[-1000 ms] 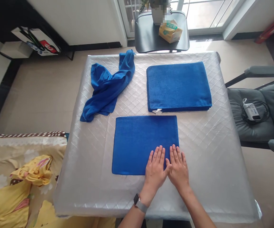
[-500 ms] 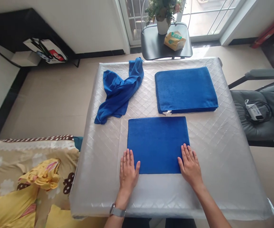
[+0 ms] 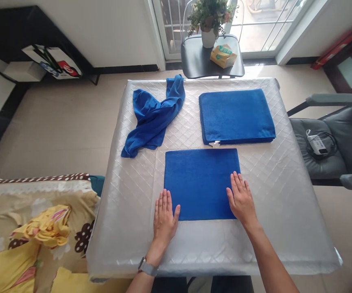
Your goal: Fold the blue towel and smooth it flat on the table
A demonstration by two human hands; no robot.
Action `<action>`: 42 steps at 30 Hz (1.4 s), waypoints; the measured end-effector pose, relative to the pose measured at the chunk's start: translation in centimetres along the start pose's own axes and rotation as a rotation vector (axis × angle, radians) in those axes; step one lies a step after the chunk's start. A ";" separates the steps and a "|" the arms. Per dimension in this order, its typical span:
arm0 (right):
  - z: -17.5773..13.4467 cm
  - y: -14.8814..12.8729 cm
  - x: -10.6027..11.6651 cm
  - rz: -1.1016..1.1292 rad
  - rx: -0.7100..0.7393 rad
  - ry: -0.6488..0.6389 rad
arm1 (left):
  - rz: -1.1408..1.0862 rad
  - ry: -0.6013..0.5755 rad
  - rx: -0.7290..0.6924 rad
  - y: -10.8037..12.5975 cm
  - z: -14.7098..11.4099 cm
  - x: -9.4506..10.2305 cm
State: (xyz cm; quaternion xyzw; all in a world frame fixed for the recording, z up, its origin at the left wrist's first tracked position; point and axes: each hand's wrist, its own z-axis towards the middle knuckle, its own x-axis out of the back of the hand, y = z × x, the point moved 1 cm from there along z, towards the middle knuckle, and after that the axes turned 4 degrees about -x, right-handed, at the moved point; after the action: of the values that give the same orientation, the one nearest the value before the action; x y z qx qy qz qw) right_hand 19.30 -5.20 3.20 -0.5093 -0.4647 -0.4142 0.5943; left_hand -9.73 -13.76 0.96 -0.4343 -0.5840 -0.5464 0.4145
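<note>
A blue towel (image 3: 202, 179) lies flat as a smooth rectangle at the near middle of the table. Over its lower left edge rests my left hand (image 3: 165, 217), fingers stretched out and nothing held. My right hand (image 3: 241, 199) lies flat across the towel's right edge, also with straight fingers and holding nothing. Behind, to the right, sits a neat stack of folded blue towels (image 3: 237, 116) with a small white tag at its near edge. Another blue towel (image 3: 154, 118) lies crumpled at the far left, one end at the table's back edge.
The table (image 3: 273, 236) wears a shiny quilted cover. Beyond it, a dark chair (image 3: 191, 61) bears a potted plant (image 3: 208, 36) and a yellow tissue pack (image 3: 223, 56). A grey armchair (image 3: 346, 140) stands at right. Yellow cloth (image 3: 47, 228) lies on a bed at left.
My right hand has slid slightly away from me along the towel's right edge. My left hand stays nearly in place. The view has shifted a little.
</note>
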 end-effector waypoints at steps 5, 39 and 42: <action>1.7 1.2 -1.6 -0.008 -0.059 0.002 | -0.003 0.046 0.094 1.7 0.6 1.4; 1.5 1.8 -2.6 -0.033 -0.070 0.010 | 0.073 0.047 -0.073 -0.3 5.1 0.5; 1.5 1.8 -2.8 -0.039 -0.077 0.018 | 0.070 0.044 -0.108 -0.9 4.8 0.5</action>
State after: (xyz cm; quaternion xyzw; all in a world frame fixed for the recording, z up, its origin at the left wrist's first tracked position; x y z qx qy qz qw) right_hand 20.20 -3.39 0.14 -0.5192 -0.4528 -0.4477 0.5701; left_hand -10.77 -8.92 0.88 -0.4640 -0.5290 -0.5718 0.4219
